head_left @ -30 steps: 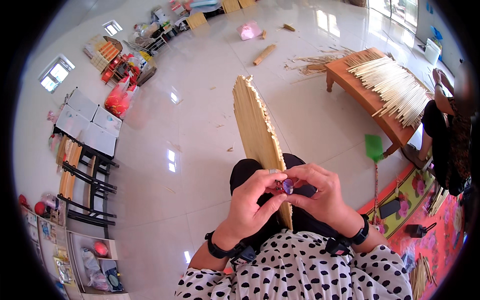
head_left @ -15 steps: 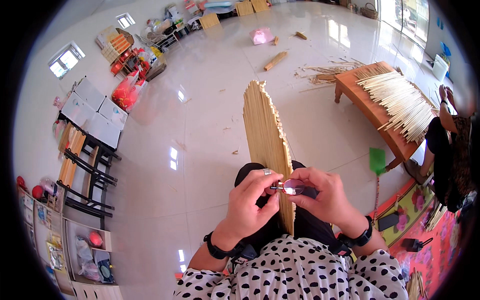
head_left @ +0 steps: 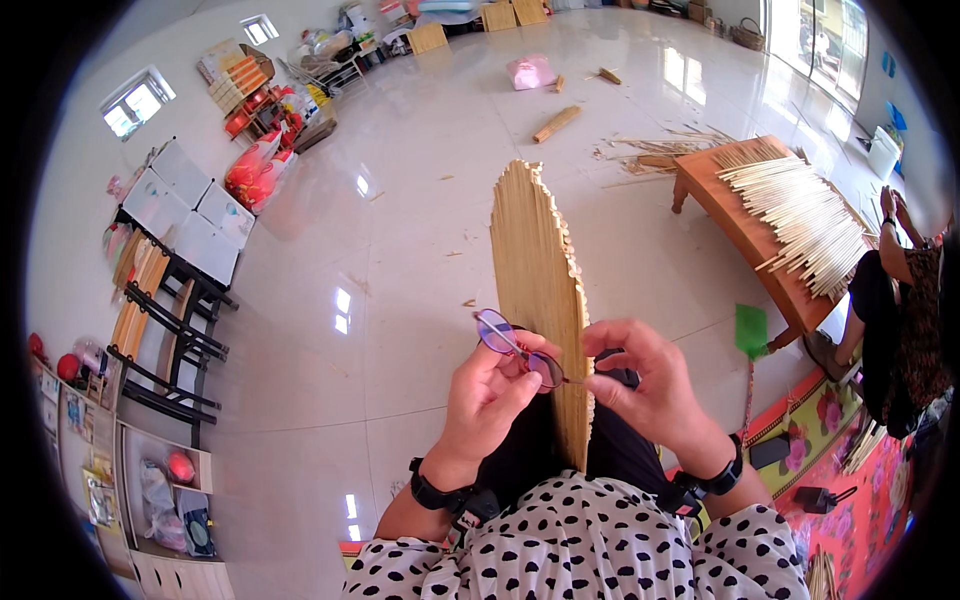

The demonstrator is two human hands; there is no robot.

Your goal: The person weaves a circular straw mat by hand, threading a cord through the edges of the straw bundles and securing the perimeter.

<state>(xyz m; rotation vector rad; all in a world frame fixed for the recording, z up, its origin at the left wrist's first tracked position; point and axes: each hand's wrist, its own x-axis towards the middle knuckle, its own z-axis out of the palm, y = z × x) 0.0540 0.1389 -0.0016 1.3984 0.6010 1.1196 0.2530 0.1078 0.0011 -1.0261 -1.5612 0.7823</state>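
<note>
The glasses (head_left: 520,351) sit at the left hand (head_left: 480,408), pinched between its thumb and forefinger near the middle of the frame. Their long axis slants from upper left down to lower right, so one lens points up and away from the body while the other leans toward the right hand (head_left: 652,388). That lower lens lies just left of the right hand's fingers, a little nearer to the thumb than to the forefinger. The right thumb and fingers stand apart, with a clear gap facing the frame. A thin dark piece, probably one arm of the glasses, runs from the lower lens toward the right thumb; whether the two touch, I cannot tell.

Behind and below both hands, the slats (head_left: 535,255) stretch out from the lap (head_left: 528,440), their long axis pointing away from the body and crossing the slant of the glasses.

The left fingertips behind the frame are hidden, and the lower end of the slats is lost at the lap. Off to the right, past the tabletop (head_left: 714,192) with its spread of sticks (head_left: 795,215), a co-worker (head_left: 905,300) is partly cut off by the dark rim.
</note>
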